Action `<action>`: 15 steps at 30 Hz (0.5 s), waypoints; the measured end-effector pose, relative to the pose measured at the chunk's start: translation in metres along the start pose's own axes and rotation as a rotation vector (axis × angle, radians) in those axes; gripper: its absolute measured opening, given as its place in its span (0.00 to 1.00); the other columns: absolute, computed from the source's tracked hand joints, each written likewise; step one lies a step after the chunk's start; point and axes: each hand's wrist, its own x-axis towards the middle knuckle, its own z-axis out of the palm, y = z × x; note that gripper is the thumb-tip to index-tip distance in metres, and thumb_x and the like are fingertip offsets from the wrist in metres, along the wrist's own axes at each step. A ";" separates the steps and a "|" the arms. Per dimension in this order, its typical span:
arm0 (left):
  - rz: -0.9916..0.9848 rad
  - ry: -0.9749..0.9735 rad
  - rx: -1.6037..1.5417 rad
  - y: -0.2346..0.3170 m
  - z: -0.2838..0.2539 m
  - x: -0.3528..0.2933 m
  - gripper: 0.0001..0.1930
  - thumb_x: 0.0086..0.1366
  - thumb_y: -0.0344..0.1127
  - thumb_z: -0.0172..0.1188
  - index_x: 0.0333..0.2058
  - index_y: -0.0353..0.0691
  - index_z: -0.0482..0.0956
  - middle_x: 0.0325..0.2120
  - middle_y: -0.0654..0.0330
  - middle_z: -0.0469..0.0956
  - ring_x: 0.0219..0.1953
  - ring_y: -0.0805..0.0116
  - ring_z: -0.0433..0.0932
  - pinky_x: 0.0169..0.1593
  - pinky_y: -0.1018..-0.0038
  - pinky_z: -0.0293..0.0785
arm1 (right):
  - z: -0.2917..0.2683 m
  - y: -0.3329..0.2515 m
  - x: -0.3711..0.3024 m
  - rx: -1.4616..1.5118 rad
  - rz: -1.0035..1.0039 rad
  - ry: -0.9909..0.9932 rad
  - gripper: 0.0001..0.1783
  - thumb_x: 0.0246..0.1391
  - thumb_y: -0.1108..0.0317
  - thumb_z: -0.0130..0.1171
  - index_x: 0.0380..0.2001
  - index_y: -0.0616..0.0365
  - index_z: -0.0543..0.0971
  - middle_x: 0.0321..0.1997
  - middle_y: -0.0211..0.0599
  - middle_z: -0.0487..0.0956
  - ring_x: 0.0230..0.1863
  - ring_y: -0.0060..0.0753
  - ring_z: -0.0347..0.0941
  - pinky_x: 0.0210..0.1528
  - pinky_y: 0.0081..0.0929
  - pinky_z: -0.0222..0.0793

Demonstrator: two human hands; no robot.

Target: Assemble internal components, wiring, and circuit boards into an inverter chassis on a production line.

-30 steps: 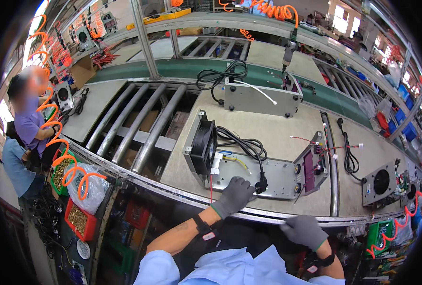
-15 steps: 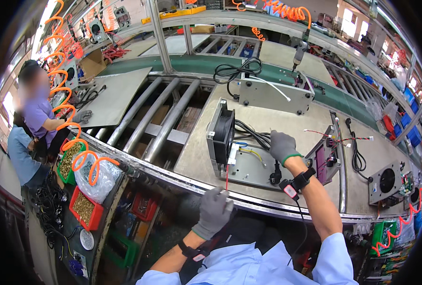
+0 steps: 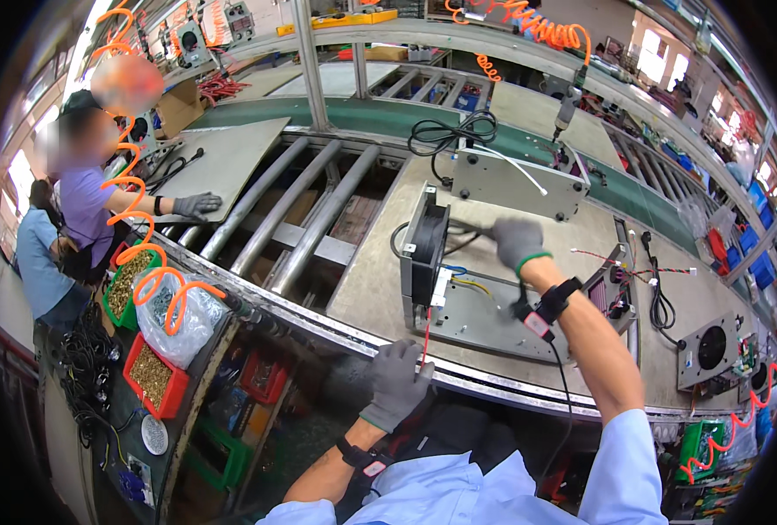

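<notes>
My left hand [image 3: 397,378], in a grey glove, is closed at the bench's front edge around the lower end of a thin red wire [image 3: 428,331]. That wire runs up to a metal chassis [image 3: 484,331], where a black fan [image 3: 429,241] stands in an upright end plate. Over the chassis, my gloved right hand [image 3: 519,242] is smeared by motion. It grips a black power cord [image 3: 465,234], whose blurred plug end hangs below the hand. Blue and yellow wires [image 3: 471,283] lie beside the fan.
Behind stands another grey chassis [image 3: 521,182] with a coiled cord on it. A fan unit [image 3: 712,344] sits at right. Metal rollers [image 3: 325,219] run to the left, where a co-worker's gloved hand [image 3: 198,206] rests on a board [image 3: 226,166]. A screwdriver [image 3: 568,109] hangs overhead.
My right hand has lifted the power cord away from the chassis, toward the back. My left hand stays on the red wire. The co-worker's hand has moved right along the board.
</notes>
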 end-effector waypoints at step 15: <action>-0.012 0.020 -0.011 -0.001 0.004 -0.006 0.18 0.61 0.41 0.66 0.47 0.39 0.79 0.46 0.52 0.77 0.47 0.47 0.75 0.52 0.53 0.72 | 0.032 -0.015 -0.053 0.333 -0.015 -0.046 0.12 0.57 0.60 0.62 0.39 0.51 0.88 0.41 0.49 0.86 0.45 0.54 0.84 0.50 0.47 0.78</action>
